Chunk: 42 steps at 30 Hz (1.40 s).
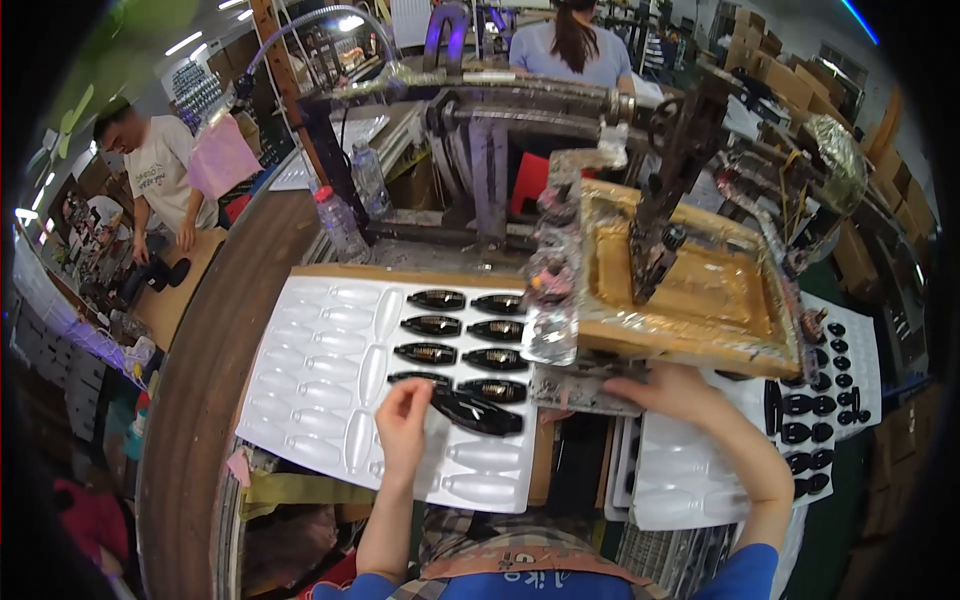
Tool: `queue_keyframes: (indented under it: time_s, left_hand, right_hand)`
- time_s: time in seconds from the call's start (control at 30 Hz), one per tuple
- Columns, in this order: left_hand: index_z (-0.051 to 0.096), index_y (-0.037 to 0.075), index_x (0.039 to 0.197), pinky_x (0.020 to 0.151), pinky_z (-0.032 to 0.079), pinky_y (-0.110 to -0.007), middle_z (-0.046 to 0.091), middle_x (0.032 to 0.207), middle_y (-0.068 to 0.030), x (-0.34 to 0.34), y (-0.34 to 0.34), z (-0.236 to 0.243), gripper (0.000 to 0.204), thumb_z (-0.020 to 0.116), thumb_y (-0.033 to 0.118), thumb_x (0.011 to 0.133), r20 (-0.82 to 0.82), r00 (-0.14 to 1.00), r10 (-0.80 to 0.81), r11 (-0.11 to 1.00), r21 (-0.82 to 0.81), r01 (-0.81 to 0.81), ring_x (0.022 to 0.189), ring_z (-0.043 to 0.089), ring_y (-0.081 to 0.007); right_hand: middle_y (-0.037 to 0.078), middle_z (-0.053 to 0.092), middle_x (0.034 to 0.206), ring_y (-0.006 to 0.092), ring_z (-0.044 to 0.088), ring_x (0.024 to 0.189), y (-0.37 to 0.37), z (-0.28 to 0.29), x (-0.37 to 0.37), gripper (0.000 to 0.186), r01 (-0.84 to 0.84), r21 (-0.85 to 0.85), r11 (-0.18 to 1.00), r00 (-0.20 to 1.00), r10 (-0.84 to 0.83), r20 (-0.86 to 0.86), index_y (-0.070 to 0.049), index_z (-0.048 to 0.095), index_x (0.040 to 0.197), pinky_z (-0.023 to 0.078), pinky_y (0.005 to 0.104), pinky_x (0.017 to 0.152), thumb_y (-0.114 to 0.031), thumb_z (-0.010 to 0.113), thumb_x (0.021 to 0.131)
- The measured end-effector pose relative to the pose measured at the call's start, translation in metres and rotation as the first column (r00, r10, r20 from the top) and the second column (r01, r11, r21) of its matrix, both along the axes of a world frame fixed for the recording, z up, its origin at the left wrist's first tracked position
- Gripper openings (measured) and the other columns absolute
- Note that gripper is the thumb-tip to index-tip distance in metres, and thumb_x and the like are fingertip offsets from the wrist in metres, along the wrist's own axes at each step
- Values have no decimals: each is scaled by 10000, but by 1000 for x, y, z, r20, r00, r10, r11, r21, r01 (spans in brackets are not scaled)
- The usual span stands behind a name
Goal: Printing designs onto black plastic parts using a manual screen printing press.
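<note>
My left hand (403, 412) pinches one end of a glossy black oval part (478, 413) with pointed ends. The part is held just above a white moulded tray (315, 415), where similar black parts (430, 325) with small gold print lie in two columns. My right hand (685, 392) reaches to a metal plate (585, 392) under the wooden screen frame (690, 345) of a printing machine. One of its digits stretches left along the plate; the others are largely hidden by the frame's edge, and nothing shows in its grip.
At the right, a second white tray (685, 475) sits beside a sheet of small black parts (820, 405). Clear bottles (342, 225) stand behind the left tray. A curved brown bench edge (205, 330) runs along the left. One person works at the left; another sits ahead.
</note>
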<state>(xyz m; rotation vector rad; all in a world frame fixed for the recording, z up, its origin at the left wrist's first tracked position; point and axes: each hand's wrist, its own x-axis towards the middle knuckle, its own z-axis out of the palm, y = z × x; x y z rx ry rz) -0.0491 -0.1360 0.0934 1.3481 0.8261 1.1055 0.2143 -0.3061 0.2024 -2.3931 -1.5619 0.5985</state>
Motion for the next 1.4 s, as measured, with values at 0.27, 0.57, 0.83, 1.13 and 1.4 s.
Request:
queue_keyframes:
  time_s: [0.27, 0.57, 0.83, 1.13, 1.4]
  left_hand:
    - [560, -31, 803, 618, 397, -214, 538, 674, -25, -21, -54, -56, 132, 550, 98, 832, -225, 974, 10, 996, -79, -28, 656, 480, -79]
    - [534, -2, 746, 606, 363, -363, 532, 686, -121, -29, -54, -45, 83, 578, 68, 760, -600, 760, 249, 863, 494, 106, 658, 485, -276]
    - [555, -14, 906, 761, 390, -375, 552, 851, -165, 45, -6, 37, 166, 570, 22, 744, -191, 975, 111, 761, 648, 41, 824, 512, -320]
    - [552, -18, 983, 803, 419, -330, 587, 948, -120, 150, 54, 36, 266, 524, 178, 805, -317, 871, -374, 667, 561, 490, 894, 540, -238]
    - [559, -9, 1014, 760, 430, -216, 586, 924, -46, 121, 72, 60, 237, 549, 127, 821, 282, 793, -540, 841, 176, 511, 847, 538, -93]
  right_hand:
    - [252, 420, 1194, 383, 404, 1102, -92, -17, 42, 488, 140, 313, 939, 937, -228, 264, 41, 402, 1184, 315, 376, 932, -307, 471, 849]
    - [245, 465, 1079, 412, 441, 987, -126, -11, 51, 442, 238, 125, 963, 836, -268, 479, 24, 474, 1081, 388, 419, 833, -91, 638, 687]
    - [126, 526, 939, 182, 491, 551, -134, -15, 57, 461, 330, 442, 834, 841, -472, 263, -17, 457, 1061, 408, 270, 513, -44, 669, 652]
    - [101, 503, 1149, 200, 444, 1082, -62, -6, 28, 476, 249, 615, 748, 962, -116, -249, -53, 475, 1166, 388, 313, 851, -127, 654, 731]
    - [133, 566, 1051, 269, 525, 993, 6, -22, -6, 456, 3, 476, 880, 1000, -6, 6, -42, 544, 1073, 393, 342, 868, -376, 599, 767]
